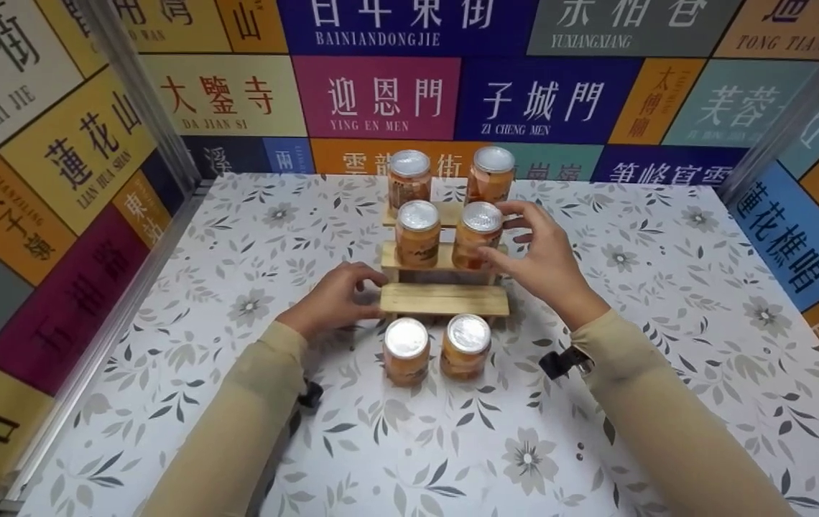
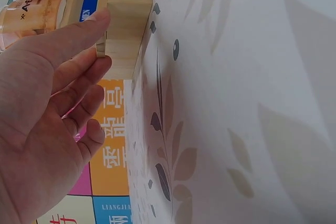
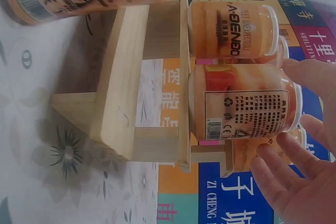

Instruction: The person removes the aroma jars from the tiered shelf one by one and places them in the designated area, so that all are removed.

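Note:
A stepped wooden stand (image 1: 445, 299) holds see-through cans with orange contents and silver lids. My left hand (image 1: 334, 298) pinches the left end of its lowest step, thumb on one face of the board and fingertips (image 2: 105, 66) on the other. On the middle step, my right hand (image 1: 546, 251) holds the right can (image 1: 468, 248) with its thumb in front and fingers behind, near the lid. To that can's left stands another can (image 1: 418, 244). Its printed label (image 3: 245, 106) faces the right wrist camera.
Two cans, one on the left (image 1: 409, 188) and one on the right (image 1: 488, 188), stand on the top step. Before the stand, a left can (image 1: 406, 362) and a right can (image 1: 464, 359) are on the floral tablecloth (image 1: 266, 431). Sign-covered panels (image 1: 381, 97) enclose the table behind and beside.

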`<state>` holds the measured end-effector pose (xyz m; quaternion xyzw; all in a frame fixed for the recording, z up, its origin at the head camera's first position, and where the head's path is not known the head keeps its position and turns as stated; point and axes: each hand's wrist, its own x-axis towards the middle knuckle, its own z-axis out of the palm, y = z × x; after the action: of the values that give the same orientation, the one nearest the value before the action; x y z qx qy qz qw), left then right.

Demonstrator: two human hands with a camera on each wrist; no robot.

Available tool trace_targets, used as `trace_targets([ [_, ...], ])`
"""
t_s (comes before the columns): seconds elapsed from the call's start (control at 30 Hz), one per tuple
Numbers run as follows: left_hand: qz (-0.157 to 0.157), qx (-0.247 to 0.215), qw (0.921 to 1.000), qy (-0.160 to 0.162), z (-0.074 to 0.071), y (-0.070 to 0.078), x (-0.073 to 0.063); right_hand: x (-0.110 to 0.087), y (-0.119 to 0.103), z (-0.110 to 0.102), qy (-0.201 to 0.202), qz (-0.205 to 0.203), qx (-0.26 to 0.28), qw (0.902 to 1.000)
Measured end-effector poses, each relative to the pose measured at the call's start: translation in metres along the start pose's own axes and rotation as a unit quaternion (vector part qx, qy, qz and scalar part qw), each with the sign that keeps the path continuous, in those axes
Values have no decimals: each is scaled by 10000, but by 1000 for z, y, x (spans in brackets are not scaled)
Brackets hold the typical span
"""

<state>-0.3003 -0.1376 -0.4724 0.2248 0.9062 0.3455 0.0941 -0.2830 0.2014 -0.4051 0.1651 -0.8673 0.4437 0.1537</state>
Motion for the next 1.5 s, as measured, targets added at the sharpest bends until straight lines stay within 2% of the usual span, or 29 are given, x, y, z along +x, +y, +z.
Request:
trace_targets([
  [0.27, 78, 76, 9999, 1, 1, 0, -2, 12, 5, 9, -36, 4, 149, 9999],
  [0.53, 150, 100, 9998, -23, -1, 1, -3, 13, 6, 12, -32, 46, 57, 10000],
  [0.63, 91, 171, 9998, -54, -1, 2, -3, 12, 8, 12, -29, 53, 43, 10000],
  [0.8, 25, 197, 9998, -47, 0, 2, -2, 13, 8, 15, 131, -58, 51, 9999],
  [0.93, 54, 195, 9998, -32, -1, 2, -1, 11, 5, 14, 322, 23, 77, 9994],
  [1.23, 241, 363, 9990, 0, 0, 5, 0, -11, 5, -5, 533, -25, 82, 9985],
  [1.5, 16, 164, 9999, 7, 0, 3, -1, -39, 3, -26, 432, -35, -126, 9990],
])
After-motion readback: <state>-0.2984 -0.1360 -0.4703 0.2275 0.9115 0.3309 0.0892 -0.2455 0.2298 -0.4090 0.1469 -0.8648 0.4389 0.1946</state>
